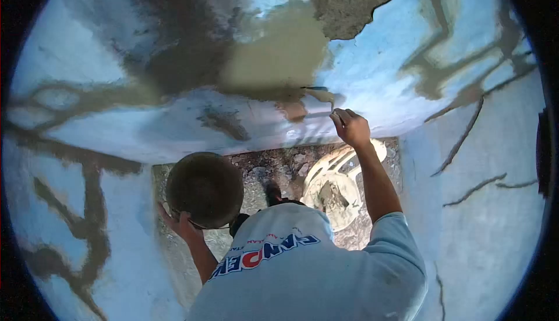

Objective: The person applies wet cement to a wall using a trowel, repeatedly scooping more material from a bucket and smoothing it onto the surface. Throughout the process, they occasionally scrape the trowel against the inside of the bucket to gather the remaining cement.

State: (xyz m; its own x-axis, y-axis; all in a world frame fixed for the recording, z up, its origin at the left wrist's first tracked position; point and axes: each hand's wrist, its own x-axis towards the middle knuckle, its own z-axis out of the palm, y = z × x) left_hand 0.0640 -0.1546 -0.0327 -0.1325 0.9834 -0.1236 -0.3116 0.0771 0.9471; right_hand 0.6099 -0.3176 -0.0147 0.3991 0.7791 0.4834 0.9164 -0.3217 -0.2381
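My left hand (184, 225) grips the near side of a dark round bucket (204, 187), fingers at its rim. The bucket's inside is dark, so its contents cannot be made out. Out in front, my right hand (352, 128) is closed around the handle of a trowel (320, 94). The trowel's blade lies at the painted wall (372, 82), along the lower edge of a damp grey-brown plaster patch (276, 50). Just below the blade is a small brownish patch (291, 110).
A pale plastic chair (356, 172) with greyish material on its seat stands below my right arm. Rubble (256, 175) covers the ground by the wall. Side walls rise left and right; the right one has long cracks (466, 137). Bare rough plaster (355, 1) shows higher up.
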